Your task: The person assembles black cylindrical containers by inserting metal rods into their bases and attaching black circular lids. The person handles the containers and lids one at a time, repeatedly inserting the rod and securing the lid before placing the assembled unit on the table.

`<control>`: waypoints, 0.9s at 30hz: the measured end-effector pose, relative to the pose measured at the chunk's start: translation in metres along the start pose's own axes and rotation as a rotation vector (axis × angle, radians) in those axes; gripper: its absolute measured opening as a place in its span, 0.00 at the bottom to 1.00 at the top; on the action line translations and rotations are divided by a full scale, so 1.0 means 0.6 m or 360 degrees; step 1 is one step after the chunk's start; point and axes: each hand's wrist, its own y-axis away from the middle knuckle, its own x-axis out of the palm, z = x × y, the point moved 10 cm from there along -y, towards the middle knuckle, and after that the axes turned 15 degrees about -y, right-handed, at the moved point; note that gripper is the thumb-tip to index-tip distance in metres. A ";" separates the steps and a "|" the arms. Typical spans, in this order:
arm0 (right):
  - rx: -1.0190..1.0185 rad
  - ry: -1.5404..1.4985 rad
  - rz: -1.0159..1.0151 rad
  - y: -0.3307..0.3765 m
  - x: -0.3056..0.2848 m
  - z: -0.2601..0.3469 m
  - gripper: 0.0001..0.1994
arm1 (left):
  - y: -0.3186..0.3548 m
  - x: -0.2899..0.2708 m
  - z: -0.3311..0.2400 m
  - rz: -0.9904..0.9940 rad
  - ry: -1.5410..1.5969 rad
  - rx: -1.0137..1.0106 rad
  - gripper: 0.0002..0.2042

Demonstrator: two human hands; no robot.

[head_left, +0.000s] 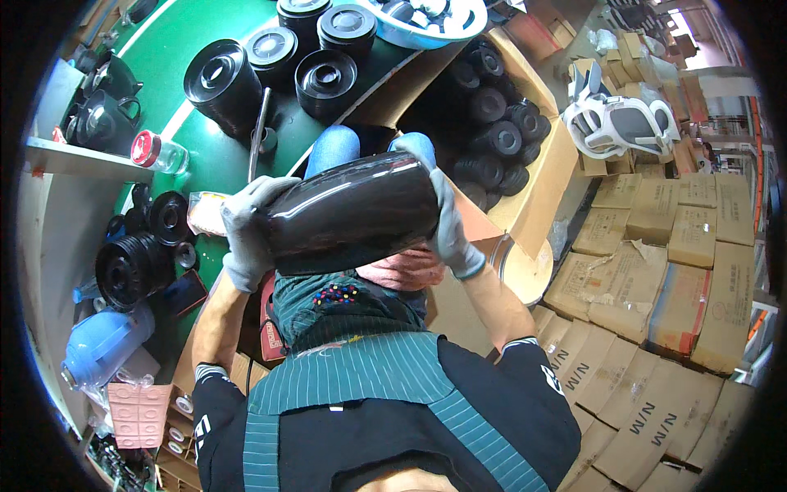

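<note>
A large glossy black shell, rounded and slightly tapered like a housing (352,215), lies crosswise above my lap. At its left end my left hand (248,230), in a grey glove, is closed round the edge. My right hand (449,230), gloved the same way, grips the other end. The fingertips of both hands are partly hidden by the shell. Under it show blue jeans and a dark green striped apron (352,369). A wad of pink cloth (407,271) is in my lap, just below the shell.
Ahead, stacks of round black lids (220,82) stand on a green table (168,41) beside a metal rod (260,131). An open carton (537,209) of black round parts is ahead right. Left are a red-capped jar (160,152) and a blue jug (106,336); cardboard boxes (607,287) fill the right.
</note>
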 end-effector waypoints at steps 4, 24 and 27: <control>0.0657 -0.0271 -0.0250 -0.032 -0.075 -0.054 0.30 | 0.049 0.046 -0.016 -0.0412 -0.0507 0.0290 0.21; 0.0390 0.0551 0.0495 -0.031 -0.068 -0.104 0.59 | -0.044 0.041 0.169 0.0118 -0.0324 -0.0665 0.17; 0.0307 -0.0059 0.0239 -0.030 -0.100 -0.125 0.57 | -0.071 0.056 0.034 0.0425 -0.0210 -0.0415 0.18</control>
